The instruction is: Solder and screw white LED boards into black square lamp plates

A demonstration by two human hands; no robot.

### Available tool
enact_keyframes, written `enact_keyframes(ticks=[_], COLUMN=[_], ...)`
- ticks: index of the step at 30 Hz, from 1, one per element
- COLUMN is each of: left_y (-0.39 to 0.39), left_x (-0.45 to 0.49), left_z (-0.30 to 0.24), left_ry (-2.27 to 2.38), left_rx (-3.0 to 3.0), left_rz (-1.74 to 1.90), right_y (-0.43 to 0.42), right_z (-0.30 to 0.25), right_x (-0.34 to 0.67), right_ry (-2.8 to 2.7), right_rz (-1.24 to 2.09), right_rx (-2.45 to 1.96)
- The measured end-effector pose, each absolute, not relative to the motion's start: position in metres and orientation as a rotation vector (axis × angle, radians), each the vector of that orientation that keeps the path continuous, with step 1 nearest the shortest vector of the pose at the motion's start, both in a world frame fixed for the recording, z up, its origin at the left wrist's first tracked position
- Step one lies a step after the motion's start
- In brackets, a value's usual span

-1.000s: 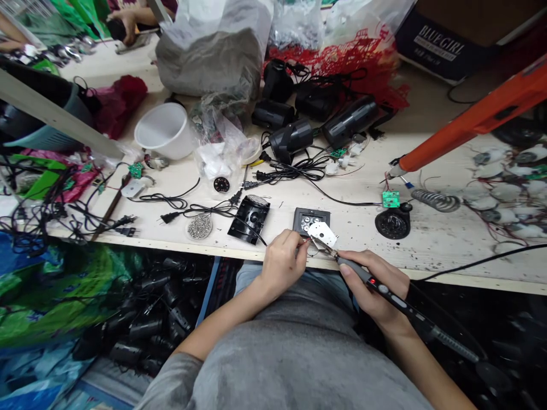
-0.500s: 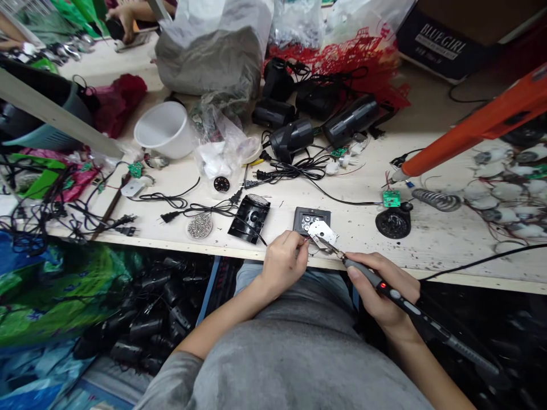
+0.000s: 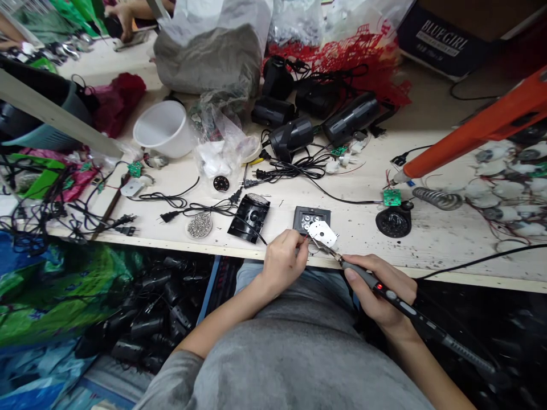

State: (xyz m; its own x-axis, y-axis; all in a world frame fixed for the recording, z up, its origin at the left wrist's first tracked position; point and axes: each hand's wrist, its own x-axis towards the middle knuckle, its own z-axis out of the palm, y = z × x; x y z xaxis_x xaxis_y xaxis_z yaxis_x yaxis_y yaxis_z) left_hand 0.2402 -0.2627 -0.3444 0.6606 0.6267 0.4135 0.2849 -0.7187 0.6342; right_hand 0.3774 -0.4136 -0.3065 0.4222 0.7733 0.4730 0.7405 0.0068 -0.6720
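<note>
My right hand [image 3: 380, 290] is closed round a slim black soldering iron [image 3: 384, 293] with a red light; its tip reaches a small white board [image 3: 322, 233] at the bench's near edge. My left hand [image 3: 282, 262] is pinched shut beside the board's left side, holding something thin that I cannot make out. The board lies against a square black lamp housing [image 3: 311, 218] with several round lenses.
On the wooden bench [image 3: 427, 233] lie a black cover [image 3: 249, 218], a dish of small metal bits [image 3: 199, 226], black cords, several black lamp bodies [image 3: 318, 122], a white bucket [image 3: 164, 130], a green board on a round black part [image 3: 393, 216], an orange tool [image 3: 474, 128]. Another person's hands work at the far left.
My right hand and the iron shifted slightly; the tip stays at the white board. My left hand holds its pinch in place.
</note>
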Motion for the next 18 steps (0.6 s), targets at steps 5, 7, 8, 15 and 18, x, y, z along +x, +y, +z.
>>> enact_keyframes(ticks=[5,7,8,15,18], left_y=[-0.262,-0.262,-0.262,-0.262,-0.261], left_x=[0.241,0.241,0.241,0.24,0.239], left_z=[-0.344,-0.344,-0.343,-0.344,-0.343], left_ry=[0.687,0.682,0.683,0.705,0.716], left_rx=[2.354,2.346,2.338,2.243,2.219], left_rz=[0.876,0.893,0.905,0.997,1.007], right_y=[-0.412,-0.411,-0.411,-0.428,-0.442], right_z=[-0.307,-0.306,-0.305,-0.299,-0.293], right_x=[0.377,0.376,0.376,0.389,0.41], right_ry=[-1.326,-1.314,-1.312,-1.216,-1.015], right_rz=[0.042,0.055,0.06,-0.191,-0.491], right_rx=[-1.737,-1.738,-1.734,-1.754,-1.878])
